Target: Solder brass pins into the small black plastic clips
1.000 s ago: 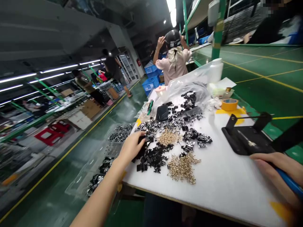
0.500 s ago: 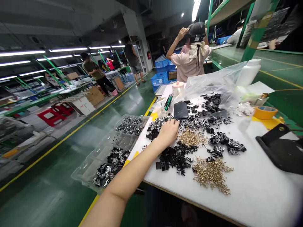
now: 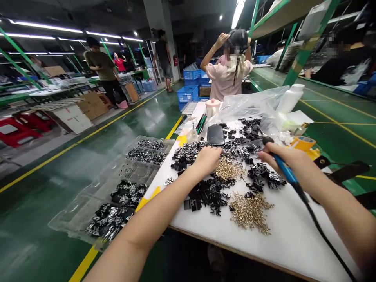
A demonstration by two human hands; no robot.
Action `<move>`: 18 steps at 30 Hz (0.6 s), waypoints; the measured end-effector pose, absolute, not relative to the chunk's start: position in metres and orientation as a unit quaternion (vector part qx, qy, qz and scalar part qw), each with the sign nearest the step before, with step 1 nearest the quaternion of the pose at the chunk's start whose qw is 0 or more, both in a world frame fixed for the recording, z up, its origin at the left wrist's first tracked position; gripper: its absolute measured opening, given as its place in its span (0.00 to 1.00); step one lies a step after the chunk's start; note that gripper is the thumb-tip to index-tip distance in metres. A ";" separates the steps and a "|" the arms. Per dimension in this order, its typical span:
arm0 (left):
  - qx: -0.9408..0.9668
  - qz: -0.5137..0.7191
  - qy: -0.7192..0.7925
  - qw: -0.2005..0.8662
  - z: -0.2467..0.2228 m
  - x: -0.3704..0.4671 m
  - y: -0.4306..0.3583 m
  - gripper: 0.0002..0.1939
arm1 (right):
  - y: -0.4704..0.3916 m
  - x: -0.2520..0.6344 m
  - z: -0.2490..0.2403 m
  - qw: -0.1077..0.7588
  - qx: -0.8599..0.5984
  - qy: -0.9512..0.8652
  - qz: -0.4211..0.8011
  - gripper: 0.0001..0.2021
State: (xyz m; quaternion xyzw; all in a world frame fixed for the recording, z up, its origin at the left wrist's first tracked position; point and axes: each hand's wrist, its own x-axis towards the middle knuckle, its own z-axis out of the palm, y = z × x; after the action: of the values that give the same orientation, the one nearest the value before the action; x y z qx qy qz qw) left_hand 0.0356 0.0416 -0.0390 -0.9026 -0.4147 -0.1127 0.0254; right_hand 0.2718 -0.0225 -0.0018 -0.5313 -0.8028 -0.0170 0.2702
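My right hand (image 3: 283,156) grips a blue-handled soldering iron (image 3: 284,166), its black cord trailing down to the right. The iron's front end points left over the parts. My left hand (image 3: 207,159) is closed, fingers curled down at the edge of the small black and silver metal parts (image 3: 188,154); what it holds, if anything, is hidden. Just right of its fingers lies a heap of small brass pins (image 3: 228,169). A second brass heap (image 3: 251,211) is nearer the table's front edge, and dark parts (image 3: 210,194) spread between. A black phone-like slab (image 3: 216,135) lies beyond my left hand.
A clear compartment tray (image 3: 117,172) of parts stands left of the white table (image 3: 293,231). Toward the back are a lidded cup (image 3: 212,106), plastic sheeting (image 3: 249,105), a white bottle (image 3: 290,98) and orange tape (image 3: 304,143). A co-worker (image 3: 226,76) sits beyond, arms raised.
My right hand has come into view from the right with the soldering iron. My left hand stays at nearly the same spot among the parts. The camera view has turned and levelled.
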 end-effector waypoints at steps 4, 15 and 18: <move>-0.899 -0.128 -0.418 0.000 -0.041 0.037 0.044 0.16 | -0.005 0.260 -0.016 0.251 -0.492 -0.833 0.032 0.12; -0.867 -0.238 -0.417 -0.136 -0.041 0.022 0.042 0.16 | 0.010 0.229 -0.043 0.160 -0.463 -0.871 0.038 0.07; -0.863 -0.235 -0.423 -0.145 -0.038 0.021 0.041 0.16 | 0.014 0.224 -0.046 0.137 -0.458 -0.878 0.022 0.07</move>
State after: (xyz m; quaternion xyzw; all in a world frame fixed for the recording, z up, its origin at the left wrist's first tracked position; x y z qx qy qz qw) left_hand 0.0213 0.0411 -0.0376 -0.8628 -0.4232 -0.2355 -0.1450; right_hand 0.2243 0.0137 -0.0464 -0.4576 -0.8783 0.0221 0.1368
